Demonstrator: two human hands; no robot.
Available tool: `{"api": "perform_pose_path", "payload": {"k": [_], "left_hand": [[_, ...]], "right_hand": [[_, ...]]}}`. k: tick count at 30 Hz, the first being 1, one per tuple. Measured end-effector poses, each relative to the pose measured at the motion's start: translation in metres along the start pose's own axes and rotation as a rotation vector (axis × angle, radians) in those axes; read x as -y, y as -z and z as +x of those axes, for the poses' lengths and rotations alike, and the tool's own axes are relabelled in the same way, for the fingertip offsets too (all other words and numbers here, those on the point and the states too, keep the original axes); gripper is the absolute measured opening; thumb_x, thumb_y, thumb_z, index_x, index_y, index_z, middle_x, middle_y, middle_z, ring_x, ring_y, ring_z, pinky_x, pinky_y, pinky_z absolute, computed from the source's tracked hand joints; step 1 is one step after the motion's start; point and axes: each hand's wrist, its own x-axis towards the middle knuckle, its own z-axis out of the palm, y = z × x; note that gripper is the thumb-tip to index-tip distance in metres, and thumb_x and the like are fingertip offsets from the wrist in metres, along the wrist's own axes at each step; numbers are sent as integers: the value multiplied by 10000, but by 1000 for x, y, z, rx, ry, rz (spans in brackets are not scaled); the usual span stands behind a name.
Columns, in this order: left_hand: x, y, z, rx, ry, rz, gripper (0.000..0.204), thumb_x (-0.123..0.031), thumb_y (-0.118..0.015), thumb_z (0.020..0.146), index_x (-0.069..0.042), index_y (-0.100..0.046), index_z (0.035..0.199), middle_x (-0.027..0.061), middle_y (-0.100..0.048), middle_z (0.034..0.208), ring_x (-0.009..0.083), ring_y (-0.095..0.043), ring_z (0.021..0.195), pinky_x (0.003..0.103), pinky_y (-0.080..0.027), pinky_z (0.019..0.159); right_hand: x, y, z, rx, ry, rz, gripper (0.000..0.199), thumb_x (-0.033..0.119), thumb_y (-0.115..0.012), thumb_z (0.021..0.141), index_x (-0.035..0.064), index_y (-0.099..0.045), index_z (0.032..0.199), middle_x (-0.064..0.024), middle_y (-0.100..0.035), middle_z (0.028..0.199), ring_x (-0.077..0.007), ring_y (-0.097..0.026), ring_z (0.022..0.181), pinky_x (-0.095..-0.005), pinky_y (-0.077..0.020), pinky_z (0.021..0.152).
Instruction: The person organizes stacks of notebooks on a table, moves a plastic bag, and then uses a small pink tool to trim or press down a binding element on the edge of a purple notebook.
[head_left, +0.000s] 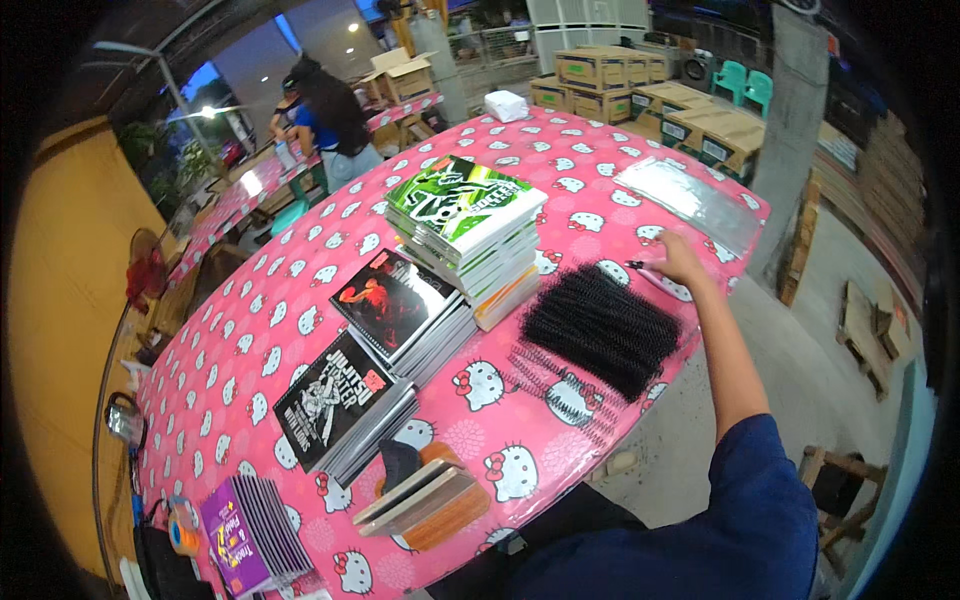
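Note:
My right hand (680, 258) reaches out over the pink cartoon-cat tablecloth (250, 350), its fingers closed on a thin dark pen-like object (645, 267). A heap of black spiral binding coils (600, 325) lies just to its left. Beyond the coils stands a tall stack of notebooks with a green cover (470, 225). Two lower stacks with black covers (395, 300) (335, 400) lie nearer me. My left hand is out of sight.
Clear plastic sheets (690, 200) lie at the table's far right corner. A purple booklet stack (250, 535) and tan boards (425, 500) sit at the near edge. A white packet (505, 105) rests far off. Cardboard boxes (690, 120) stand behind; a person (325, 120) works at another table.

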Motion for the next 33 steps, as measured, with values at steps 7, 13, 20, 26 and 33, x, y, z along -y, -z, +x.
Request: {"api": "perform_pose_path", "payload": {"k": [7,13,20,26,33], "left_hand": [[-19,-8,-9,216,442,-308,385,-66,-538,810,18,-467,1179,141,-506,1163,234,-467,1080,368,-350,934],[-41,-2,-49,825,549,-381,551,-43,-689,671,-31,-477,1180,116,-552,1063,207,-554,915,315,-448,792],[-144,-96,-69,845,97,-755,636,-123,-755,672,11,-420,1195,158,-517,1112,278,-534,1005,375,-426,865],[-180,-98,-82,940,135,-772,546,-82,-697,726,19,-415,1182,166,-503,1041,272,-545,925,345,-456,783],[-211,-112,-99,992,179,-718,558,-75,-702,721,9,-418,1194,165,-499,1100,249,-542,966,326,-456,819]], "right_hand": [[-86,-41,-6,297,45,-26,675,262,-821,546,5,-548,1107,-159,-591,1042,-313,-556,948,-393,-447,820],[-36,-10,-17,204,-425,585,491,341,-523,835,16,-495,1202,-102,-611,973,-199,-567,882,-311,-443,717],[182,75,-116,462,85,1525,461,315,-489,854,-16,-472,1174,-121,-600,995,-196,-599,833,-313,-496,724],[247,61,-156,616,536,1051,541,223,-721,716,15,-520,1173,-129,-554,1153,-223,-526,1068,-329,-395,919],[246,49,-179,588,395,1275,560,211,-704,718,23,-495,1203,-108,-536,1185,-216,-482,1119,-345,-343,973]]}}
